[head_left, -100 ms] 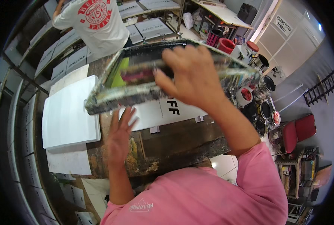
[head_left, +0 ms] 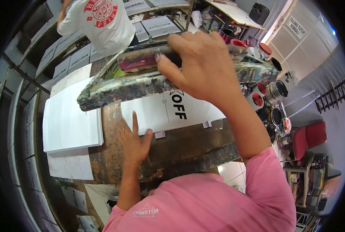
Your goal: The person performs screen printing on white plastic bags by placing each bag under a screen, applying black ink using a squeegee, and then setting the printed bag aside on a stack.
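Twelve o'clock: my right fingers clasp the bar, frame tilted | my left fingers spread by the sheet, seven o'clock | lettering looks done, sheet on desk

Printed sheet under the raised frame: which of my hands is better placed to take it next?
Your left hand, probably: it is spread at the near left corner of the sheet and looks empty. Your right hand is at the raised frame, apparently closed on the bar inside.
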Available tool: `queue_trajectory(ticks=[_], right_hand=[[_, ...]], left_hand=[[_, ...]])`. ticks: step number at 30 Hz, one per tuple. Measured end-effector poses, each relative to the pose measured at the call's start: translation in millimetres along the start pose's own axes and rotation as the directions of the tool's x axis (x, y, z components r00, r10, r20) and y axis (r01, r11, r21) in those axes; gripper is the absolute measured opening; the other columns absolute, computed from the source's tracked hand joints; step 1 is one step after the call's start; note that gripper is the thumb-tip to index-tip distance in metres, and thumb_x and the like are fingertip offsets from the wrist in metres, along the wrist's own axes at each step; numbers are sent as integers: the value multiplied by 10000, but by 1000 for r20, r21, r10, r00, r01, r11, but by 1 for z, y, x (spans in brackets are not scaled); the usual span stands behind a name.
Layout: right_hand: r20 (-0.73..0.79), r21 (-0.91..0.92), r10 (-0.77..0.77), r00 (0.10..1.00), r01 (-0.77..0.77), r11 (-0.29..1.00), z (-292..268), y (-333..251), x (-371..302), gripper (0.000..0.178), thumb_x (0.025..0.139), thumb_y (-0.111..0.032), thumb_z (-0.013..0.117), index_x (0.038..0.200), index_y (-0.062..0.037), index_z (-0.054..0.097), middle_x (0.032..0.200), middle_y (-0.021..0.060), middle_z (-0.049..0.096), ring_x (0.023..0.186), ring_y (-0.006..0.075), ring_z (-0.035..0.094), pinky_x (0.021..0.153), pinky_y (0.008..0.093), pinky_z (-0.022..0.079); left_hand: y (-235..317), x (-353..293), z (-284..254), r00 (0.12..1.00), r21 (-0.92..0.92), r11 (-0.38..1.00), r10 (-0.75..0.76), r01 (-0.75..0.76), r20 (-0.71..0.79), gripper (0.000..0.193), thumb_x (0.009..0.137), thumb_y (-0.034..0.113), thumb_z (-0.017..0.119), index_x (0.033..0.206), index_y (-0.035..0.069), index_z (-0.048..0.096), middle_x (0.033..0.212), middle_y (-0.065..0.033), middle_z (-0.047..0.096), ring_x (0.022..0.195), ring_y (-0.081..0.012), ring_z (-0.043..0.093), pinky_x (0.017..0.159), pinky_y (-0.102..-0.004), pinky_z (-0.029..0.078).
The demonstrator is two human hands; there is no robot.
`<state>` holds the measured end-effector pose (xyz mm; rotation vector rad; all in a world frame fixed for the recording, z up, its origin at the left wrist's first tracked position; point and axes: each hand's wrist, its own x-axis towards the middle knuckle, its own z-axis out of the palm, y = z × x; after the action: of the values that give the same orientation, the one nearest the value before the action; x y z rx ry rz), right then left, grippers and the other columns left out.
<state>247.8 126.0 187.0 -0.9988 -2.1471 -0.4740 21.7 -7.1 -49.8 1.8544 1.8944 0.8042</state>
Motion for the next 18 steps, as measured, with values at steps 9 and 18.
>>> queue_trajectory(ticks=[9,18], right_hand=[[50,42,29,998,-31,999,-10,16,56,423,927,-398,634,792,3,644,726,184,638,732,389,644,748,499,496],[315,62,177,932,-207,976,-41,1,80,504,969,-427,558,723,0,659,640,162,651,609,307,655,773,456,527]], left_hand=[[-2,3,33,976,485,868,-185,108,114,1108,921,852,440,1655,32,313,1727,-289,180,1625,-448,66,1175,-767,-140],[-5,-6,30,988,480,871,-143,101,51,1148,912,824,516,1633,-43,303,1704,-329,207,1619,-478,57,1182,-772,-96]])
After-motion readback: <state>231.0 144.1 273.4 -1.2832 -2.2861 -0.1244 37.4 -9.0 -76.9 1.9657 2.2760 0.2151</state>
